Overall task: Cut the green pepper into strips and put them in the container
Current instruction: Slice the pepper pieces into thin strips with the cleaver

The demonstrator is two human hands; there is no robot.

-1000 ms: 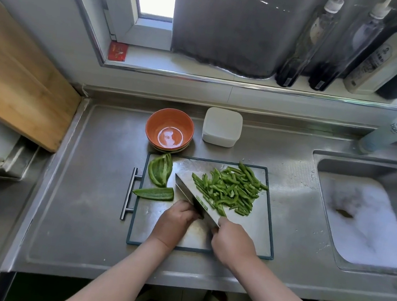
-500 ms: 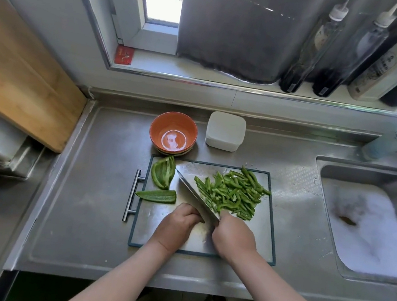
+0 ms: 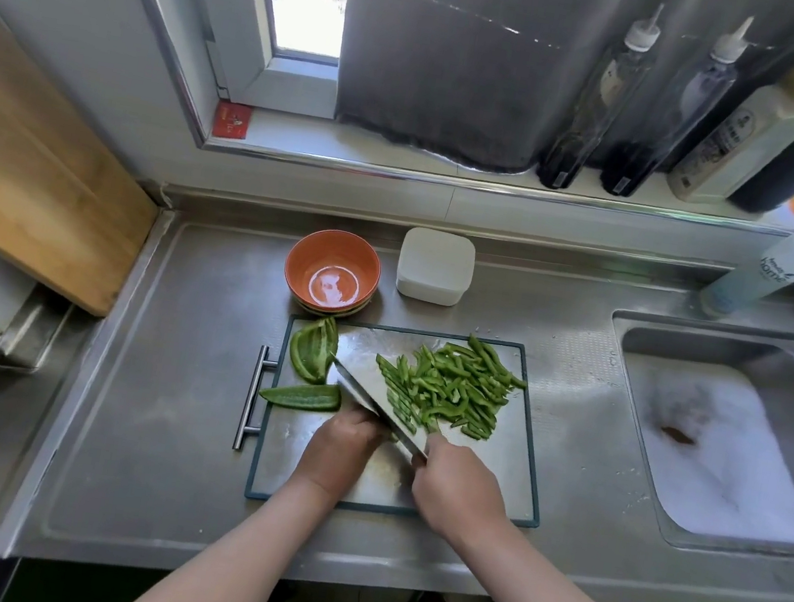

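— Where are your hands?

— My right hand (image 3: 456,487) is wrapped round the handle of the cleaver (image 3: 372,395), whose blade slants across the cutting board (image 3: 513,475). My left hand (image 3: 340,448) sits against the blade's near side with its fingers curled under. I cannot tell whether they pin anything.

— And the pepper?

— The strips (image 3: 454,388) are heaped just right of the blade. The uncut pieces (image 3: 311,352) lie at the board's left edge. The white container (image 3: 434,266) stands behind the board, beside an orange bowl (image 3: 332,269).

— How will it handle?

— Light and crisp, I judge, with waxy skin that may slide. I would pin a piece flat with my fingertips tucked back, then scoop the loose strips on the blade rather than pinch them.
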